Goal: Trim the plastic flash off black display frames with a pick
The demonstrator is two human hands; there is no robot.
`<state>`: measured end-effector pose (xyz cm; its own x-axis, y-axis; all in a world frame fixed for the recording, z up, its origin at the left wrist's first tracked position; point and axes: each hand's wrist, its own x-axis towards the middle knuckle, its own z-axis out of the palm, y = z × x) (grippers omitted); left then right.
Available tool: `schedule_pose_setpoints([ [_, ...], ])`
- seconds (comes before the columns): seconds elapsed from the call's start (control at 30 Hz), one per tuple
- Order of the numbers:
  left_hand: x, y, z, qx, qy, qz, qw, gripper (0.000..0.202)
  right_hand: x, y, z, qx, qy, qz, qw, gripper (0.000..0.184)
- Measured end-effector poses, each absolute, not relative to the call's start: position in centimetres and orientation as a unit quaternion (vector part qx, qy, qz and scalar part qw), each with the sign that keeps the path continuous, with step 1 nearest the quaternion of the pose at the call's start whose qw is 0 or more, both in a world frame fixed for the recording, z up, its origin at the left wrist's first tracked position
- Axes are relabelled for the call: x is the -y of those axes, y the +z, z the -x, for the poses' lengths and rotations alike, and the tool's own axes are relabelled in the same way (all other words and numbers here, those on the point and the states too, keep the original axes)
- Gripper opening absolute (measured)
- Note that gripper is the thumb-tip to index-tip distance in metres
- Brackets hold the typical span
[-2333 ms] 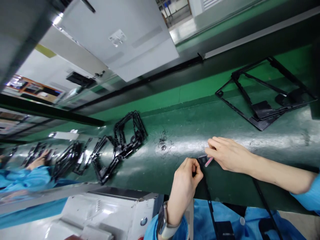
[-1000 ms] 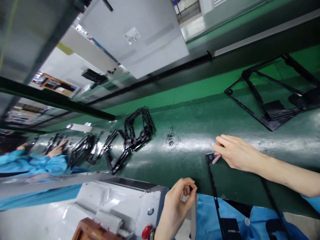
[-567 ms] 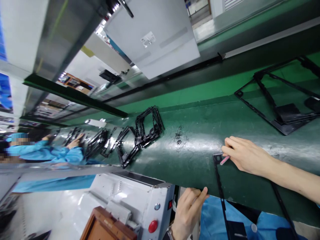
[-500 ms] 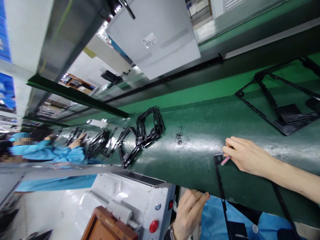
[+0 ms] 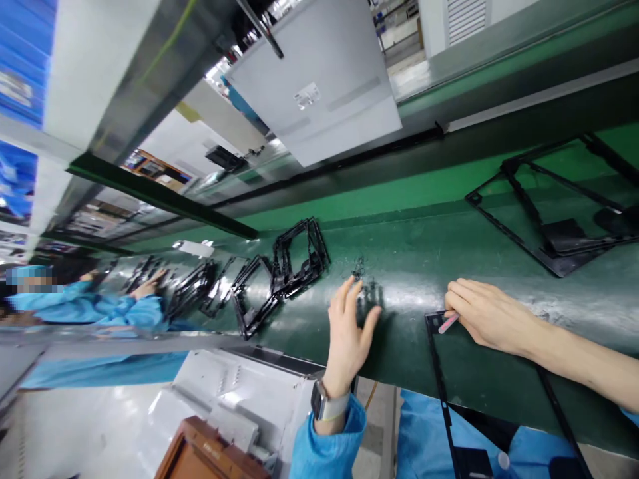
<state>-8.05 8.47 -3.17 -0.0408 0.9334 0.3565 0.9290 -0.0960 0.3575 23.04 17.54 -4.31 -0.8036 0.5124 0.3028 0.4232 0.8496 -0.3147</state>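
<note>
My left hand [image 5: 349, 329] is over the green bench, open with fingers spread, at the near side of a small heap of thin black scraps [image 5: 358, 267]. A watch sits on its wrist. My right hand [image 5: 486, 311] is closed on a slim pink stick-like tool [image 5: 448, 323], whose tip points down and left. This lies at the upper left corner of a thin black rectangular frame [image 5: 442, 382], which hangs over the bench's near edge. Whether my right fingers also grip the frame, I cannot tell.
Several black frames [image 5: 299, 259] lie piled on the left of the green bench [image 5: 409, 246]. More black frames [image 5: 559, 239] overlap at the far right. Farther left, a co-worker in blue [image 5: 110, 306] reaches over the bench. A white machine [image 5: 239, 392] stands at the near left.
My left hand has moved up and left from the bench's near edge to the black scraps, and its fingers have spread. My right hand has stayed nearly in place with the pink tool.
</note>
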Motion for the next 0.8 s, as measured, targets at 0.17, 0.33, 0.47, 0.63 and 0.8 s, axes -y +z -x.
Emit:
schedule_pose_setpoints([
  [0.17, -5.6, -3.9, 4.0, -0.628, 0.135, -0.764, 0.060, 0.111, -17.4, -3.7, -23.0, 0.931, 0.172, 0.244, 0.209, 0.020],
  [0.33, -10.4, -4.7, 3.0, -0.665, 0.162, -0.729, 0.014, 0.098, -17.5, -3.4, -23.1, 0.933, 0.169, 0.247, 0.198, 0.019],
  [0.47, -13.4, -4.2, 5.4, -0.689, 0.272, -0.670, -0.046, 0.037, -17.5, -3.6, -23.1, 0.940, 0.140, 0.250, 0.187, 0.020],
  [0.63, -10.5, -2.7, 6.2, -0.681, 0.301, -0.667, -0.020, 0.022, -17.4, -3.8, -22.9, 0.943, 0.109, 0.261, 0.176, 0.018],
  [0.8, -6.0, -1.9, 1.6, -0.638, 0.283, -0.713, 0.066, 0.012, -17.3, -3.4, -22.9, 0.943, 0.117, 0.261, 0.172, 0.019],
])
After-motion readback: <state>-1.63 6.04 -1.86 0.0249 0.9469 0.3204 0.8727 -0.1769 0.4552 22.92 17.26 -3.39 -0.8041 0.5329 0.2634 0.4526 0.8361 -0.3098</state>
